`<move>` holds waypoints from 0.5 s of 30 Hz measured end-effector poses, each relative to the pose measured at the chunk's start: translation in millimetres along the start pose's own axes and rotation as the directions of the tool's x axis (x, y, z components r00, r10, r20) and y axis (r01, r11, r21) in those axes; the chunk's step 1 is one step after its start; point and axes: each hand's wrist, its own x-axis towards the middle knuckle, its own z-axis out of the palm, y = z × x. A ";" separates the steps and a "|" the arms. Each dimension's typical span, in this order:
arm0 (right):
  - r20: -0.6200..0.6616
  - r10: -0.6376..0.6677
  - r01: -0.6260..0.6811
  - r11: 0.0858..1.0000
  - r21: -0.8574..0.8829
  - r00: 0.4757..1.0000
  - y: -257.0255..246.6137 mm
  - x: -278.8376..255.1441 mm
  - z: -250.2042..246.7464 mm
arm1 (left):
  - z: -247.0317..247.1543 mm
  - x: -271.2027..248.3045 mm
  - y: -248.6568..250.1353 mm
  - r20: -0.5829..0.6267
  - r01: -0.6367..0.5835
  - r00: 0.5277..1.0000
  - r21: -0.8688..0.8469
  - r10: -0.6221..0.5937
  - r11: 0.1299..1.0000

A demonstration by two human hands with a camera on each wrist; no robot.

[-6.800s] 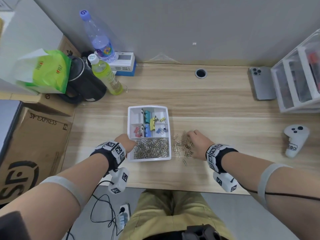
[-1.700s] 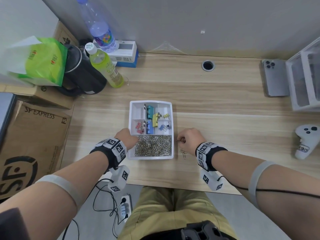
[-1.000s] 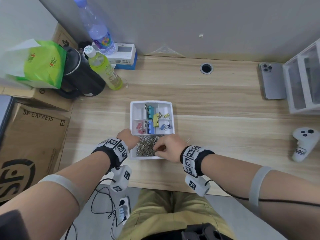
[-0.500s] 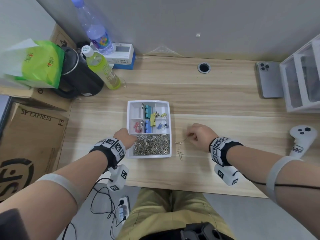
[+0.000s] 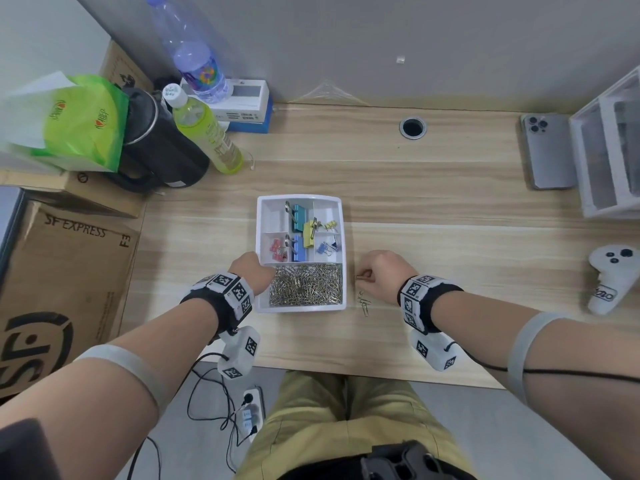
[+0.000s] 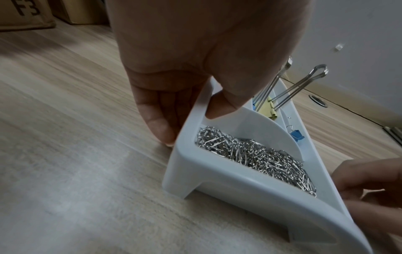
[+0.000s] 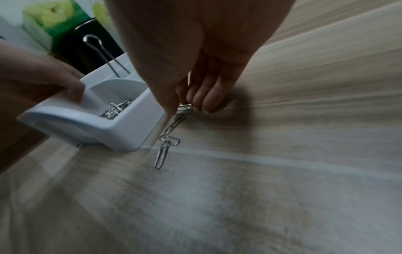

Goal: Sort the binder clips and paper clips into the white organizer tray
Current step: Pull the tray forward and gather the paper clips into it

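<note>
Looking down from the head view, the left hand is gripping the near-left rim of the white tray, probably to keep it from sliding, while the right hand is working on the tabletop just right of it. Binder clips are sitting in the small far compartments, and paper clips are filling the long near one. A phone, a white controller and bottles are lying well apart, blocking nothing.

In the left wrist view, the thumb is hooking inside the wall and the fingers are pressing outside it.

In the right wrist view, the curled fingertips are pinching 1 end of a few linked loose clips beside the tray wall, seemingly gathering the last ones.
</note>
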 end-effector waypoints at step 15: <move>0.087 -0.054 0.057 0.998 -0.034 0.995 1.2 -9.5 -1.6 | -0.7 -6.1 4.7 -0.024 -0.008 1.000 -0.011 0.007 1.000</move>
